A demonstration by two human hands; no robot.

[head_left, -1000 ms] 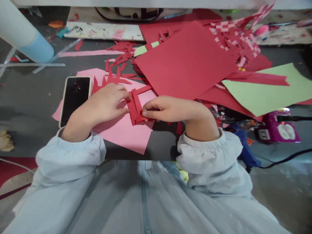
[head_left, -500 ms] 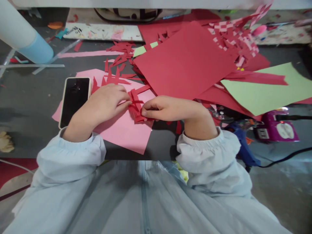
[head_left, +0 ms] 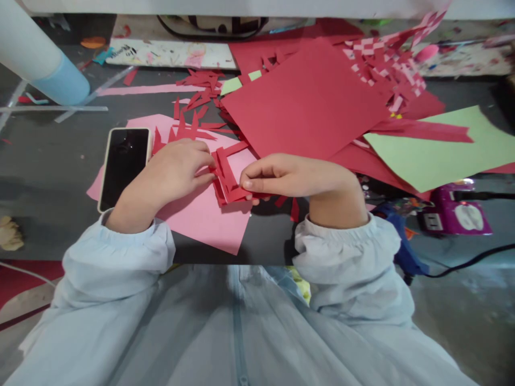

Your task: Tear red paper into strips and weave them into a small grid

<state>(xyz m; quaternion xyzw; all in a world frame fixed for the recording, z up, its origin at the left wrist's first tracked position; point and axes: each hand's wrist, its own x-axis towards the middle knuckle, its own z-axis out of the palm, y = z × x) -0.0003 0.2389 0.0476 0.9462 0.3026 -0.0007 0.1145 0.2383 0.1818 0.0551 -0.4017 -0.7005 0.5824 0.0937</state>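
Note:
A small piece made of red paper strips (head_left: 226, 176) sits just above a pink paper sheet (head_left: 203, 214) at the middle of the dark table. My left hand (head_left: 171, 171) pinches its left edge with curled fingers. My right hand (head_left: 287, 177) pinches its lower right corner between thumb and forefinger. Both sleeves are pale blue.
A phone (head_left: 124, 163) lies face up left of my left hand. Large red sheets (head_left: 306, 102), a green sheet (head_left: 438, 150), red scraps (head_left: 199, 91) and a woven red-and-pink piece (head_left: 386, 59) cover the back. A blue glue gun (head_left: 402, 241) and a purple device (head_left: 458, 212) sit right. A pale blue tube (head_left: 44, 59) stands far left.
My right hand has lifted slightly and turned the strip piece up off the pink sheet. My left hand has stayed in place on its left edge.

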